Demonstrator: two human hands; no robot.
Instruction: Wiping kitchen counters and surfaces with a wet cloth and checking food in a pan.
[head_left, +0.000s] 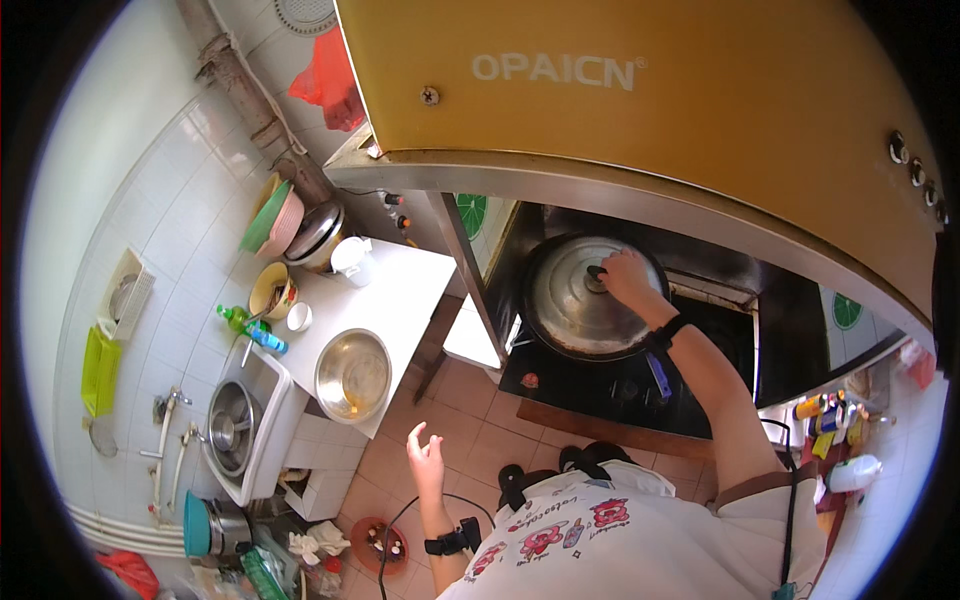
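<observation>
A domed metal lid (570, 307) covers a dark wok (534, 330) on the black gas stove (697, 420). My right hand (628, 276) grips the dark knob (595, 274) at the top of the lid, and the lid sits over the wok's mouth. What the wok holds is hidden. Below the stove's left side, my left hand (426, 454) hangs in the air over the floor, holding nothing, its fingers apart and slightly curled. A purple handle (660, 375) of some utensil lies on the stove's front, beneath my right forearm.
A yellow range hood (637, 135) overhangs the stove. To the left, a white table (409, 274) bears a steel basin (352, 364), a white jug (355, 262) and a pot. Beside it is a white sink (274, 420). A red basin (364, 555) stands on the tiled floor; condiment bottles (832, 420) stand at right.
</observation>
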